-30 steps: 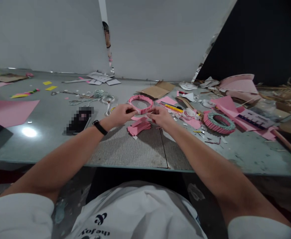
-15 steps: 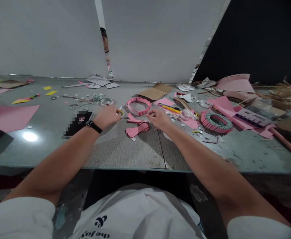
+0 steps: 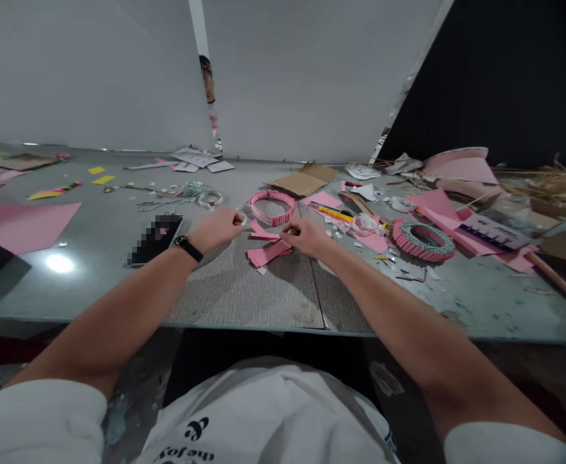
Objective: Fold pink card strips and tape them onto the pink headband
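My left hand [image 3: 215,230] pinches a small roll of tape [image 3: 241,219] at its fingertips, just left of a pleated pink paper ring [image 3: 273,200] lying flat on the table. My right hand [image 3: 305,236] is bent down over a pink paper strip [image 3: 263,236], and its fingertips appear to pinch the strip's right end. Below it lies a small stack of pink paper strips [image 3: 268,254]. Neither hand touches the ring.
A phone [image 3: 156,240] lies left of my left hand, beyond it a large pink sheet [image 3: 19,225]. On the right are a pleated pink ring with green twine [image 3: 423,240], a yellow-handled cutter [image 3: 334,212], a clear tape roll [image 3: 364,224], and paper scraps. The table's front edge [image 3: 263,327] runs close to me.
The pink ring has left my hands and now lies on the table. My left hand has moved left and holds the tape roll. My right hand has dropped to the pink strip.
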The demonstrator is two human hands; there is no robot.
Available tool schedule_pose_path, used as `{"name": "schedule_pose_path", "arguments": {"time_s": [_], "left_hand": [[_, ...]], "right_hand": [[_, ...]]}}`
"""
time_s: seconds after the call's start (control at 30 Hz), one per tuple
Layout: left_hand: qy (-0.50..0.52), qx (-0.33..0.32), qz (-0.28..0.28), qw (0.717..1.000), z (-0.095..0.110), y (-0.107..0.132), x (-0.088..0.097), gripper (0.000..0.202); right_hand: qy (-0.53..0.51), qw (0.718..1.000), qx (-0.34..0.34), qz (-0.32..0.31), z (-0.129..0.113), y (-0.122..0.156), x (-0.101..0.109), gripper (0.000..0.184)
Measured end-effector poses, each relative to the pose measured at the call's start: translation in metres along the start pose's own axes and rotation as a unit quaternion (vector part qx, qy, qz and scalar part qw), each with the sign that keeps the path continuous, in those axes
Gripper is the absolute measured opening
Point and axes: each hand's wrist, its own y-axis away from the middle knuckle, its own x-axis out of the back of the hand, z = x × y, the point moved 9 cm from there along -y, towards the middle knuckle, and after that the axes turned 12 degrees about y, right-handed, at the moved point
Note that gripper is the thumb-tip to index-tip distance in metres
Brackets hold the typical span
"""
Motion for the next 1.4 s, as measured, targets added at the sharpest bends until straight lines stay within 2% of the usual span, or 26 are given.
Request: {"name": "schedule_pose_path", "arguments": {"time_s": [0.13, 0.27, 0.37, 0.43, 0.5, 0.57, 0.73, 0.87, 1.0, 1.1, 1.23, 1.4], "left_hand": [[-0.083, -0.016, 0.079, 0.993, 0.020, 0.000, 0.006, 0.026], [-0.057, -0.087, 0.112, 0.988, 0.050, 0.007, 0.001, 0.005], [-0.015, -0.152, 0.072, 0.986, 0.068, 0.017, -0.014, 0.021], [0.013, -0.179, 0.018, 0.984, 0.073, 0.023, -0.028, 0.029], [0.036, -0.202, -0.046, 0.978, 0.076, 0.028, -0.043, 0.036], [0.047, -0.235, -0.086, 0.967, 0.078, 0.033, -0.051, 0.042], [-0.015, -0.301, -0.070, 0.951, 0.078, 0.033, -0.048, 0.048], [-0.034, -0.295, -0.057, 0.953, 0.074, 0.030, -0.047, 0.049], [-0.015, -0.249, -0.054, 0.967, 0.071, 0.029, -0.049, 0.054], [-0.020, -0.217, -0.046, 0.975, 0.074, 0.029, -0.048, 0.047], [-0.042, -0.189, -0.002, 0.981, 0.078, 0.028, -0.039, 0.029], [-0.074, -0.173, 0.018, 0.982, 0.073, 0.024, -0.035, 0.024]], "right_hand": [[-0.006, 0.998, 0.056, 0.011, -0.011, 0.005, 0.001, 0.020], [-0.035, 0.993, 0.090, 0.069, -0.020, 0.010, 0.016, 0.021], [-0.071, 0.979, 0.124, 0.144, -0.028, 0.017, 0.033, 0.044], [-0.076, 0.971, 0.145, 0.175, -0.032, 0.020, 0.038, 0.055], [-0.062, 0.964, 0.174, 0.191, -0.036, 0.022, 0.039, 0.056], [-0.044, 0.956, 0.204, 0.207, -0.038, 0.023, 0.039, 0.052], [0.016, 0.938, 0.221, 0.268, -0.035, 0.025, 0.042, 0.046], [0.033, 0.924, 0.227, 0.305, -0.038, 0.031, 0.045, 0.040], [0.036, 0.906, 0.238, 0.348, -0.047, 0.041, 0.052, 0.028], [0.027, 0.897, 0.244, 0.369, -0.054, 0.047, 0.057, 0.020], [-0.001, 0.917, 0.204, 0.343, -0.049, 0.042, 0.057, 0.023], [0.002, 0.931, 0.124, 0.344, -0.030, 0.036, 0.060, 0.024]]}}
